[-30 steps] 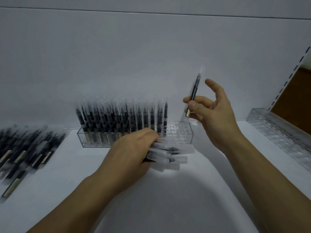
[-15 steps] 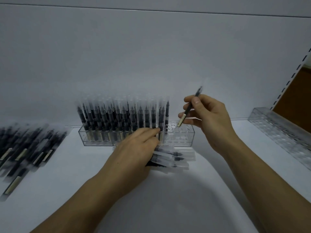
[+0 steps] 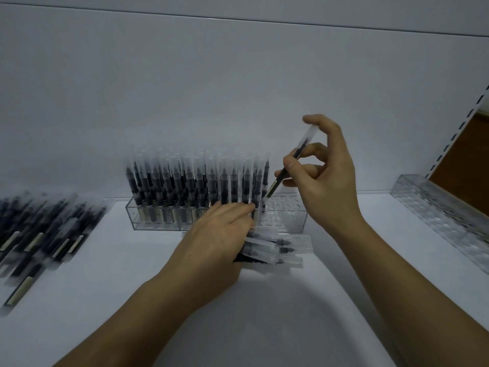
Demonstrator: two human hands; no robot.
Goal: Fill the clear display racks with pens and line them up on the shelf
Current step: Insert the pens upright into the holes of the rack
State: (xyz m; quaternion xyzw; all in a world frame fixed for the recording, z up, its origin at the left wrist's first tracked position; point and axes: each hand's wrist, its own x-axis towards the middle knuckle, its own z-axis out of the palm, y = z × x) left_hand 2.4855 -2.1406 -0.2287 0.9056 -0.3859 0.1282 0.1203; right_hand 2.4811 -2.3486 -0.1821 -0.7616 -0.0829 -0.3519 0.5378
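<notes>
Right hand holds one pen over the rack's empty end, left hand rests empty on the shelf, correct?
No: the head view shows the left hand holding a bundle of pens. The right hand does hold one pen over the empty end of the rack.

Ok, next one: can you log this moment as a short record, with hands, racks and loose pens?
right hand: pinches one pen, tilted, its lower end at the clear rack's empty holes
left hand: holds a bundle of pens low on the shelf, in front of that rack
clear rack: mostly filled with upright pens; right end empty
second rack: far right, no pens visible
loose pens: pile lying at far left
</notes>
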